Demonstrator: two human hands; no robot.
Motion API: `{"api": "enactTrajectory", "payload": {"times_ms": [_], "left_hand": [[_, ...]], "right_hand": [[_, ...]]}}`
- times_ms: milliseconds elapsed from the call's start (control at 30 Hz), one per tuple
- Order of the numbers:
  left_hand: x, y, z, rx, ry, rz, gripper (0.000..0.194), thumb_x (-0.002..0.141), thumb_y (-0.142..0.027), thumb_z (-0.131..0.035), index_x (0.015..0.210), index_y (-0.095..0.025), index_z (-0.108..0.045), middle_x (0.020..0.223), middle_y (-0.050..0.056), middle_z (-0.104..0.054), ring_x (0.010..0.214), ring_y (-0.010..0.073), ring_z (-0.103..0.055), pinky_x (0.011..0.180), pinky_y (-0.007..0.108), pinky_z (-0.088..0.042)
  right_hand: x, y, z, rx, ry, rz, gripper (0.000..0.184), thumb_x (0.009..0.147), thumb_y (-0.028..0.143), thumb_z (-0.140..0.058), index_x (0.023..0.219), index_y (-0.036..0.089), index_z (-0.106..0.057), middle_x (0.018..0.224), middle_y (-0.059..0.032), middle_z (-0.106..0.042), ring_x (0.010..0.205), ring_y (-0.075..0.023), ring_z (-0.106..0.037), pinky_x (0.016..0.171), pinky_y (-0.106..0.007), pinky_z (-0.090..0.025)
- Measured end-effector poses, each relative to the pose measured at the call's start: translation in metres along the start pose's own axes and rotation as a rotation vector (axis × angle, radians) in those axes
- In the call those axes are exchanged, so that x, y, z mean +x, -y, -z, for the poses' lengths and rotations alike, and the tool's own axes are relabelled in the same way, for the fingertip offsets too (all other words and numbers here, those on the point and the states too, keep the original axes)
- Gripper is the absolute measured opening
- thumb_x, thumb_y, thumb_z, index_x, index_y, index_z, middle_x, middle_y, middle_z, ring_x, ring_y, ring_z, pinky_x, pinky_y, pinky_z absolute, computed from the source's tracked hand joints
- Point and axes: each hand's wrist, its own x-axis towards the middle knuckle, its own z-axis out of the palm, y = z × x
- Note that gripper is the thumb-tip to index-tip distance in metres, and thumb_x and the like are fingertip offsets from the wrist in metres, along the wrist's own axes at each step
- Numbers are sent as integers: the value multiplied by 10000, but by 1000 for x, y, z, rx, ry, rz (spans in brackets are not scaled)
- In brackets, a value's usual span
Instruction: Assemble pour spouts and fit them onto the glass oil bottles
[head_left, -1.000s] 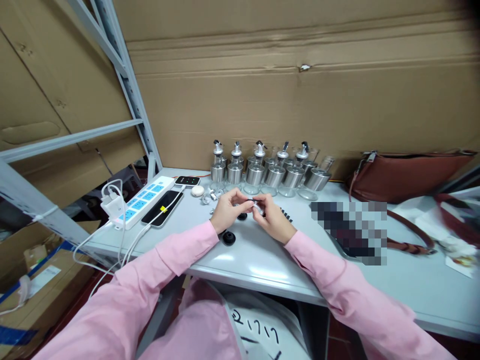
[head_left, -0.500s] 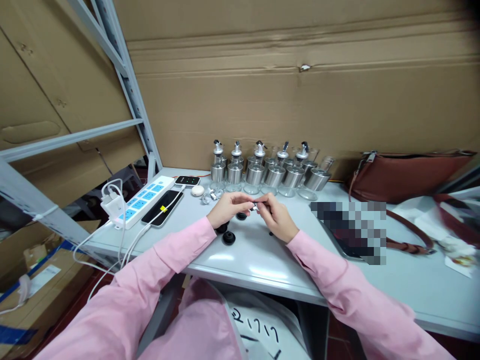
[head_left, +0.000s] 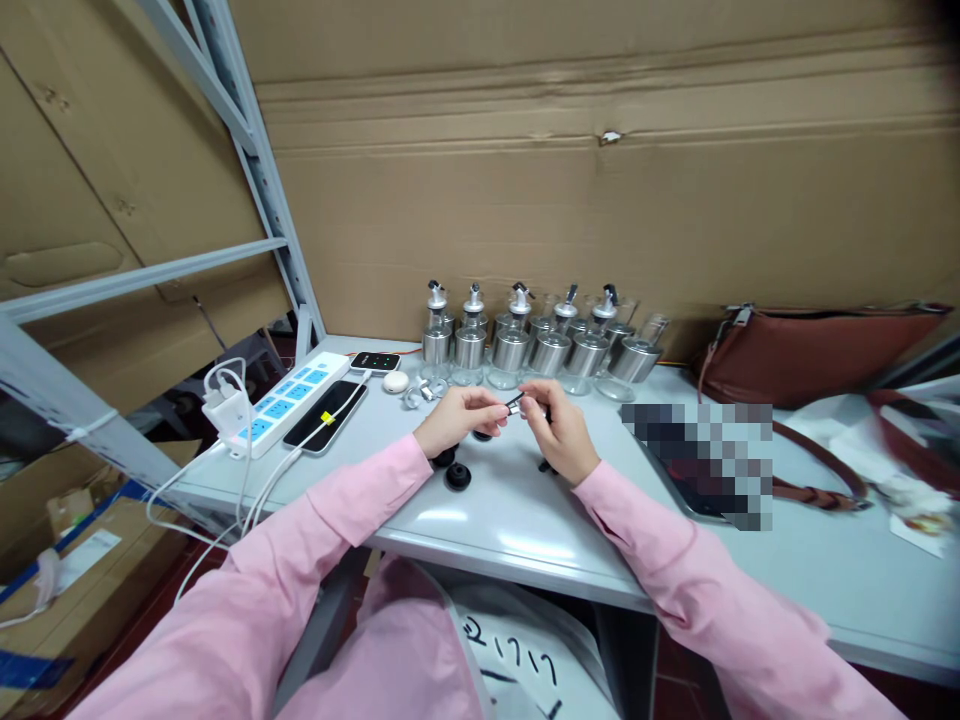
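Observation:
Between my fingertips, above the table, is a small silver-and-black pourer cap (head_left: 514,404), much like the tops on the bottles behind. My left hand (head_left: 459,420) pinches its left side with thumb and fingers. From the other side, my right hand (head_left: 559,430) grips it, the fingers curled. Several black round stoppers (head_left: 457,476) lie under and in front of my left hand, some partly covered by it. Loose silver cap pieces (head_left: 421,394) rest left of that hand. Small black pieces (head_left: 546,466) show beneath my right hand, mostly hidden.
Glass-and-steel bottles (head_left: 510,352) stand in rows at the back, several with pourers fitted. To the left are a power strip (head_left: 289,400), a charging phone (head_left: 324,420) and a round white case (head_left: 395,382). A brown bag (head_left: 817,355) and a blurred-out dark object (head_left: 697,465) lie right.
My hands have drawn slightly apart and turned the pourer cap, so more of it shows between the fingertips. The bottles and stoppers have stayed put.

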Motion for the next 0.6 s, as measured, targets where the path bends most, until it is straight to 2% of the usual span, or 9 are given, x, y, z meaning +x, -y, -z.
{"api": "enactTrajectory", "payload": {"times_ms": [133,233,333,600], "left_hand": [[-1,-1,-2,-5,9,9,507,507,-514,-790,711,-86,-609,612,5,-634,507,83,-599,549,220,-492],[-1,-1,-2,29,16,13,512,513,-542,-774,682,-90,-604,561,0,-619,481,86,-591,514,209,-480],[-1,-1,-1,77,27,24,490,534,-526,-772,686,-90,-608,534,2,-614,483,94,-599,503,197,-470],[-1,2,-1,83,19,-17,376,594,-408,-774,703,-90,-606,549,-5,-614,498,87,-593,520,195,-472]], "right_hand": [[1,3,2,22,38,-10,172,879,301,-452,1023,206,-448,644,27,-529,548,-127,-510,566,-254,-420],[1,7,3,18,98,-34,336,786,333,-596,1047,207,-425,658,40,-520,497,-107,-457,513,-237,-383],[1,9,3,24,95,-61,483,690,338,-691,1059,216,-405,672,45,-520,511,-109,-462,503,-230,-367],[3,7,2,87,76,-94,535,668,316,-709,1079,217,-380,657,64,-488,551,-120,-491,536,-233,-374]]}}
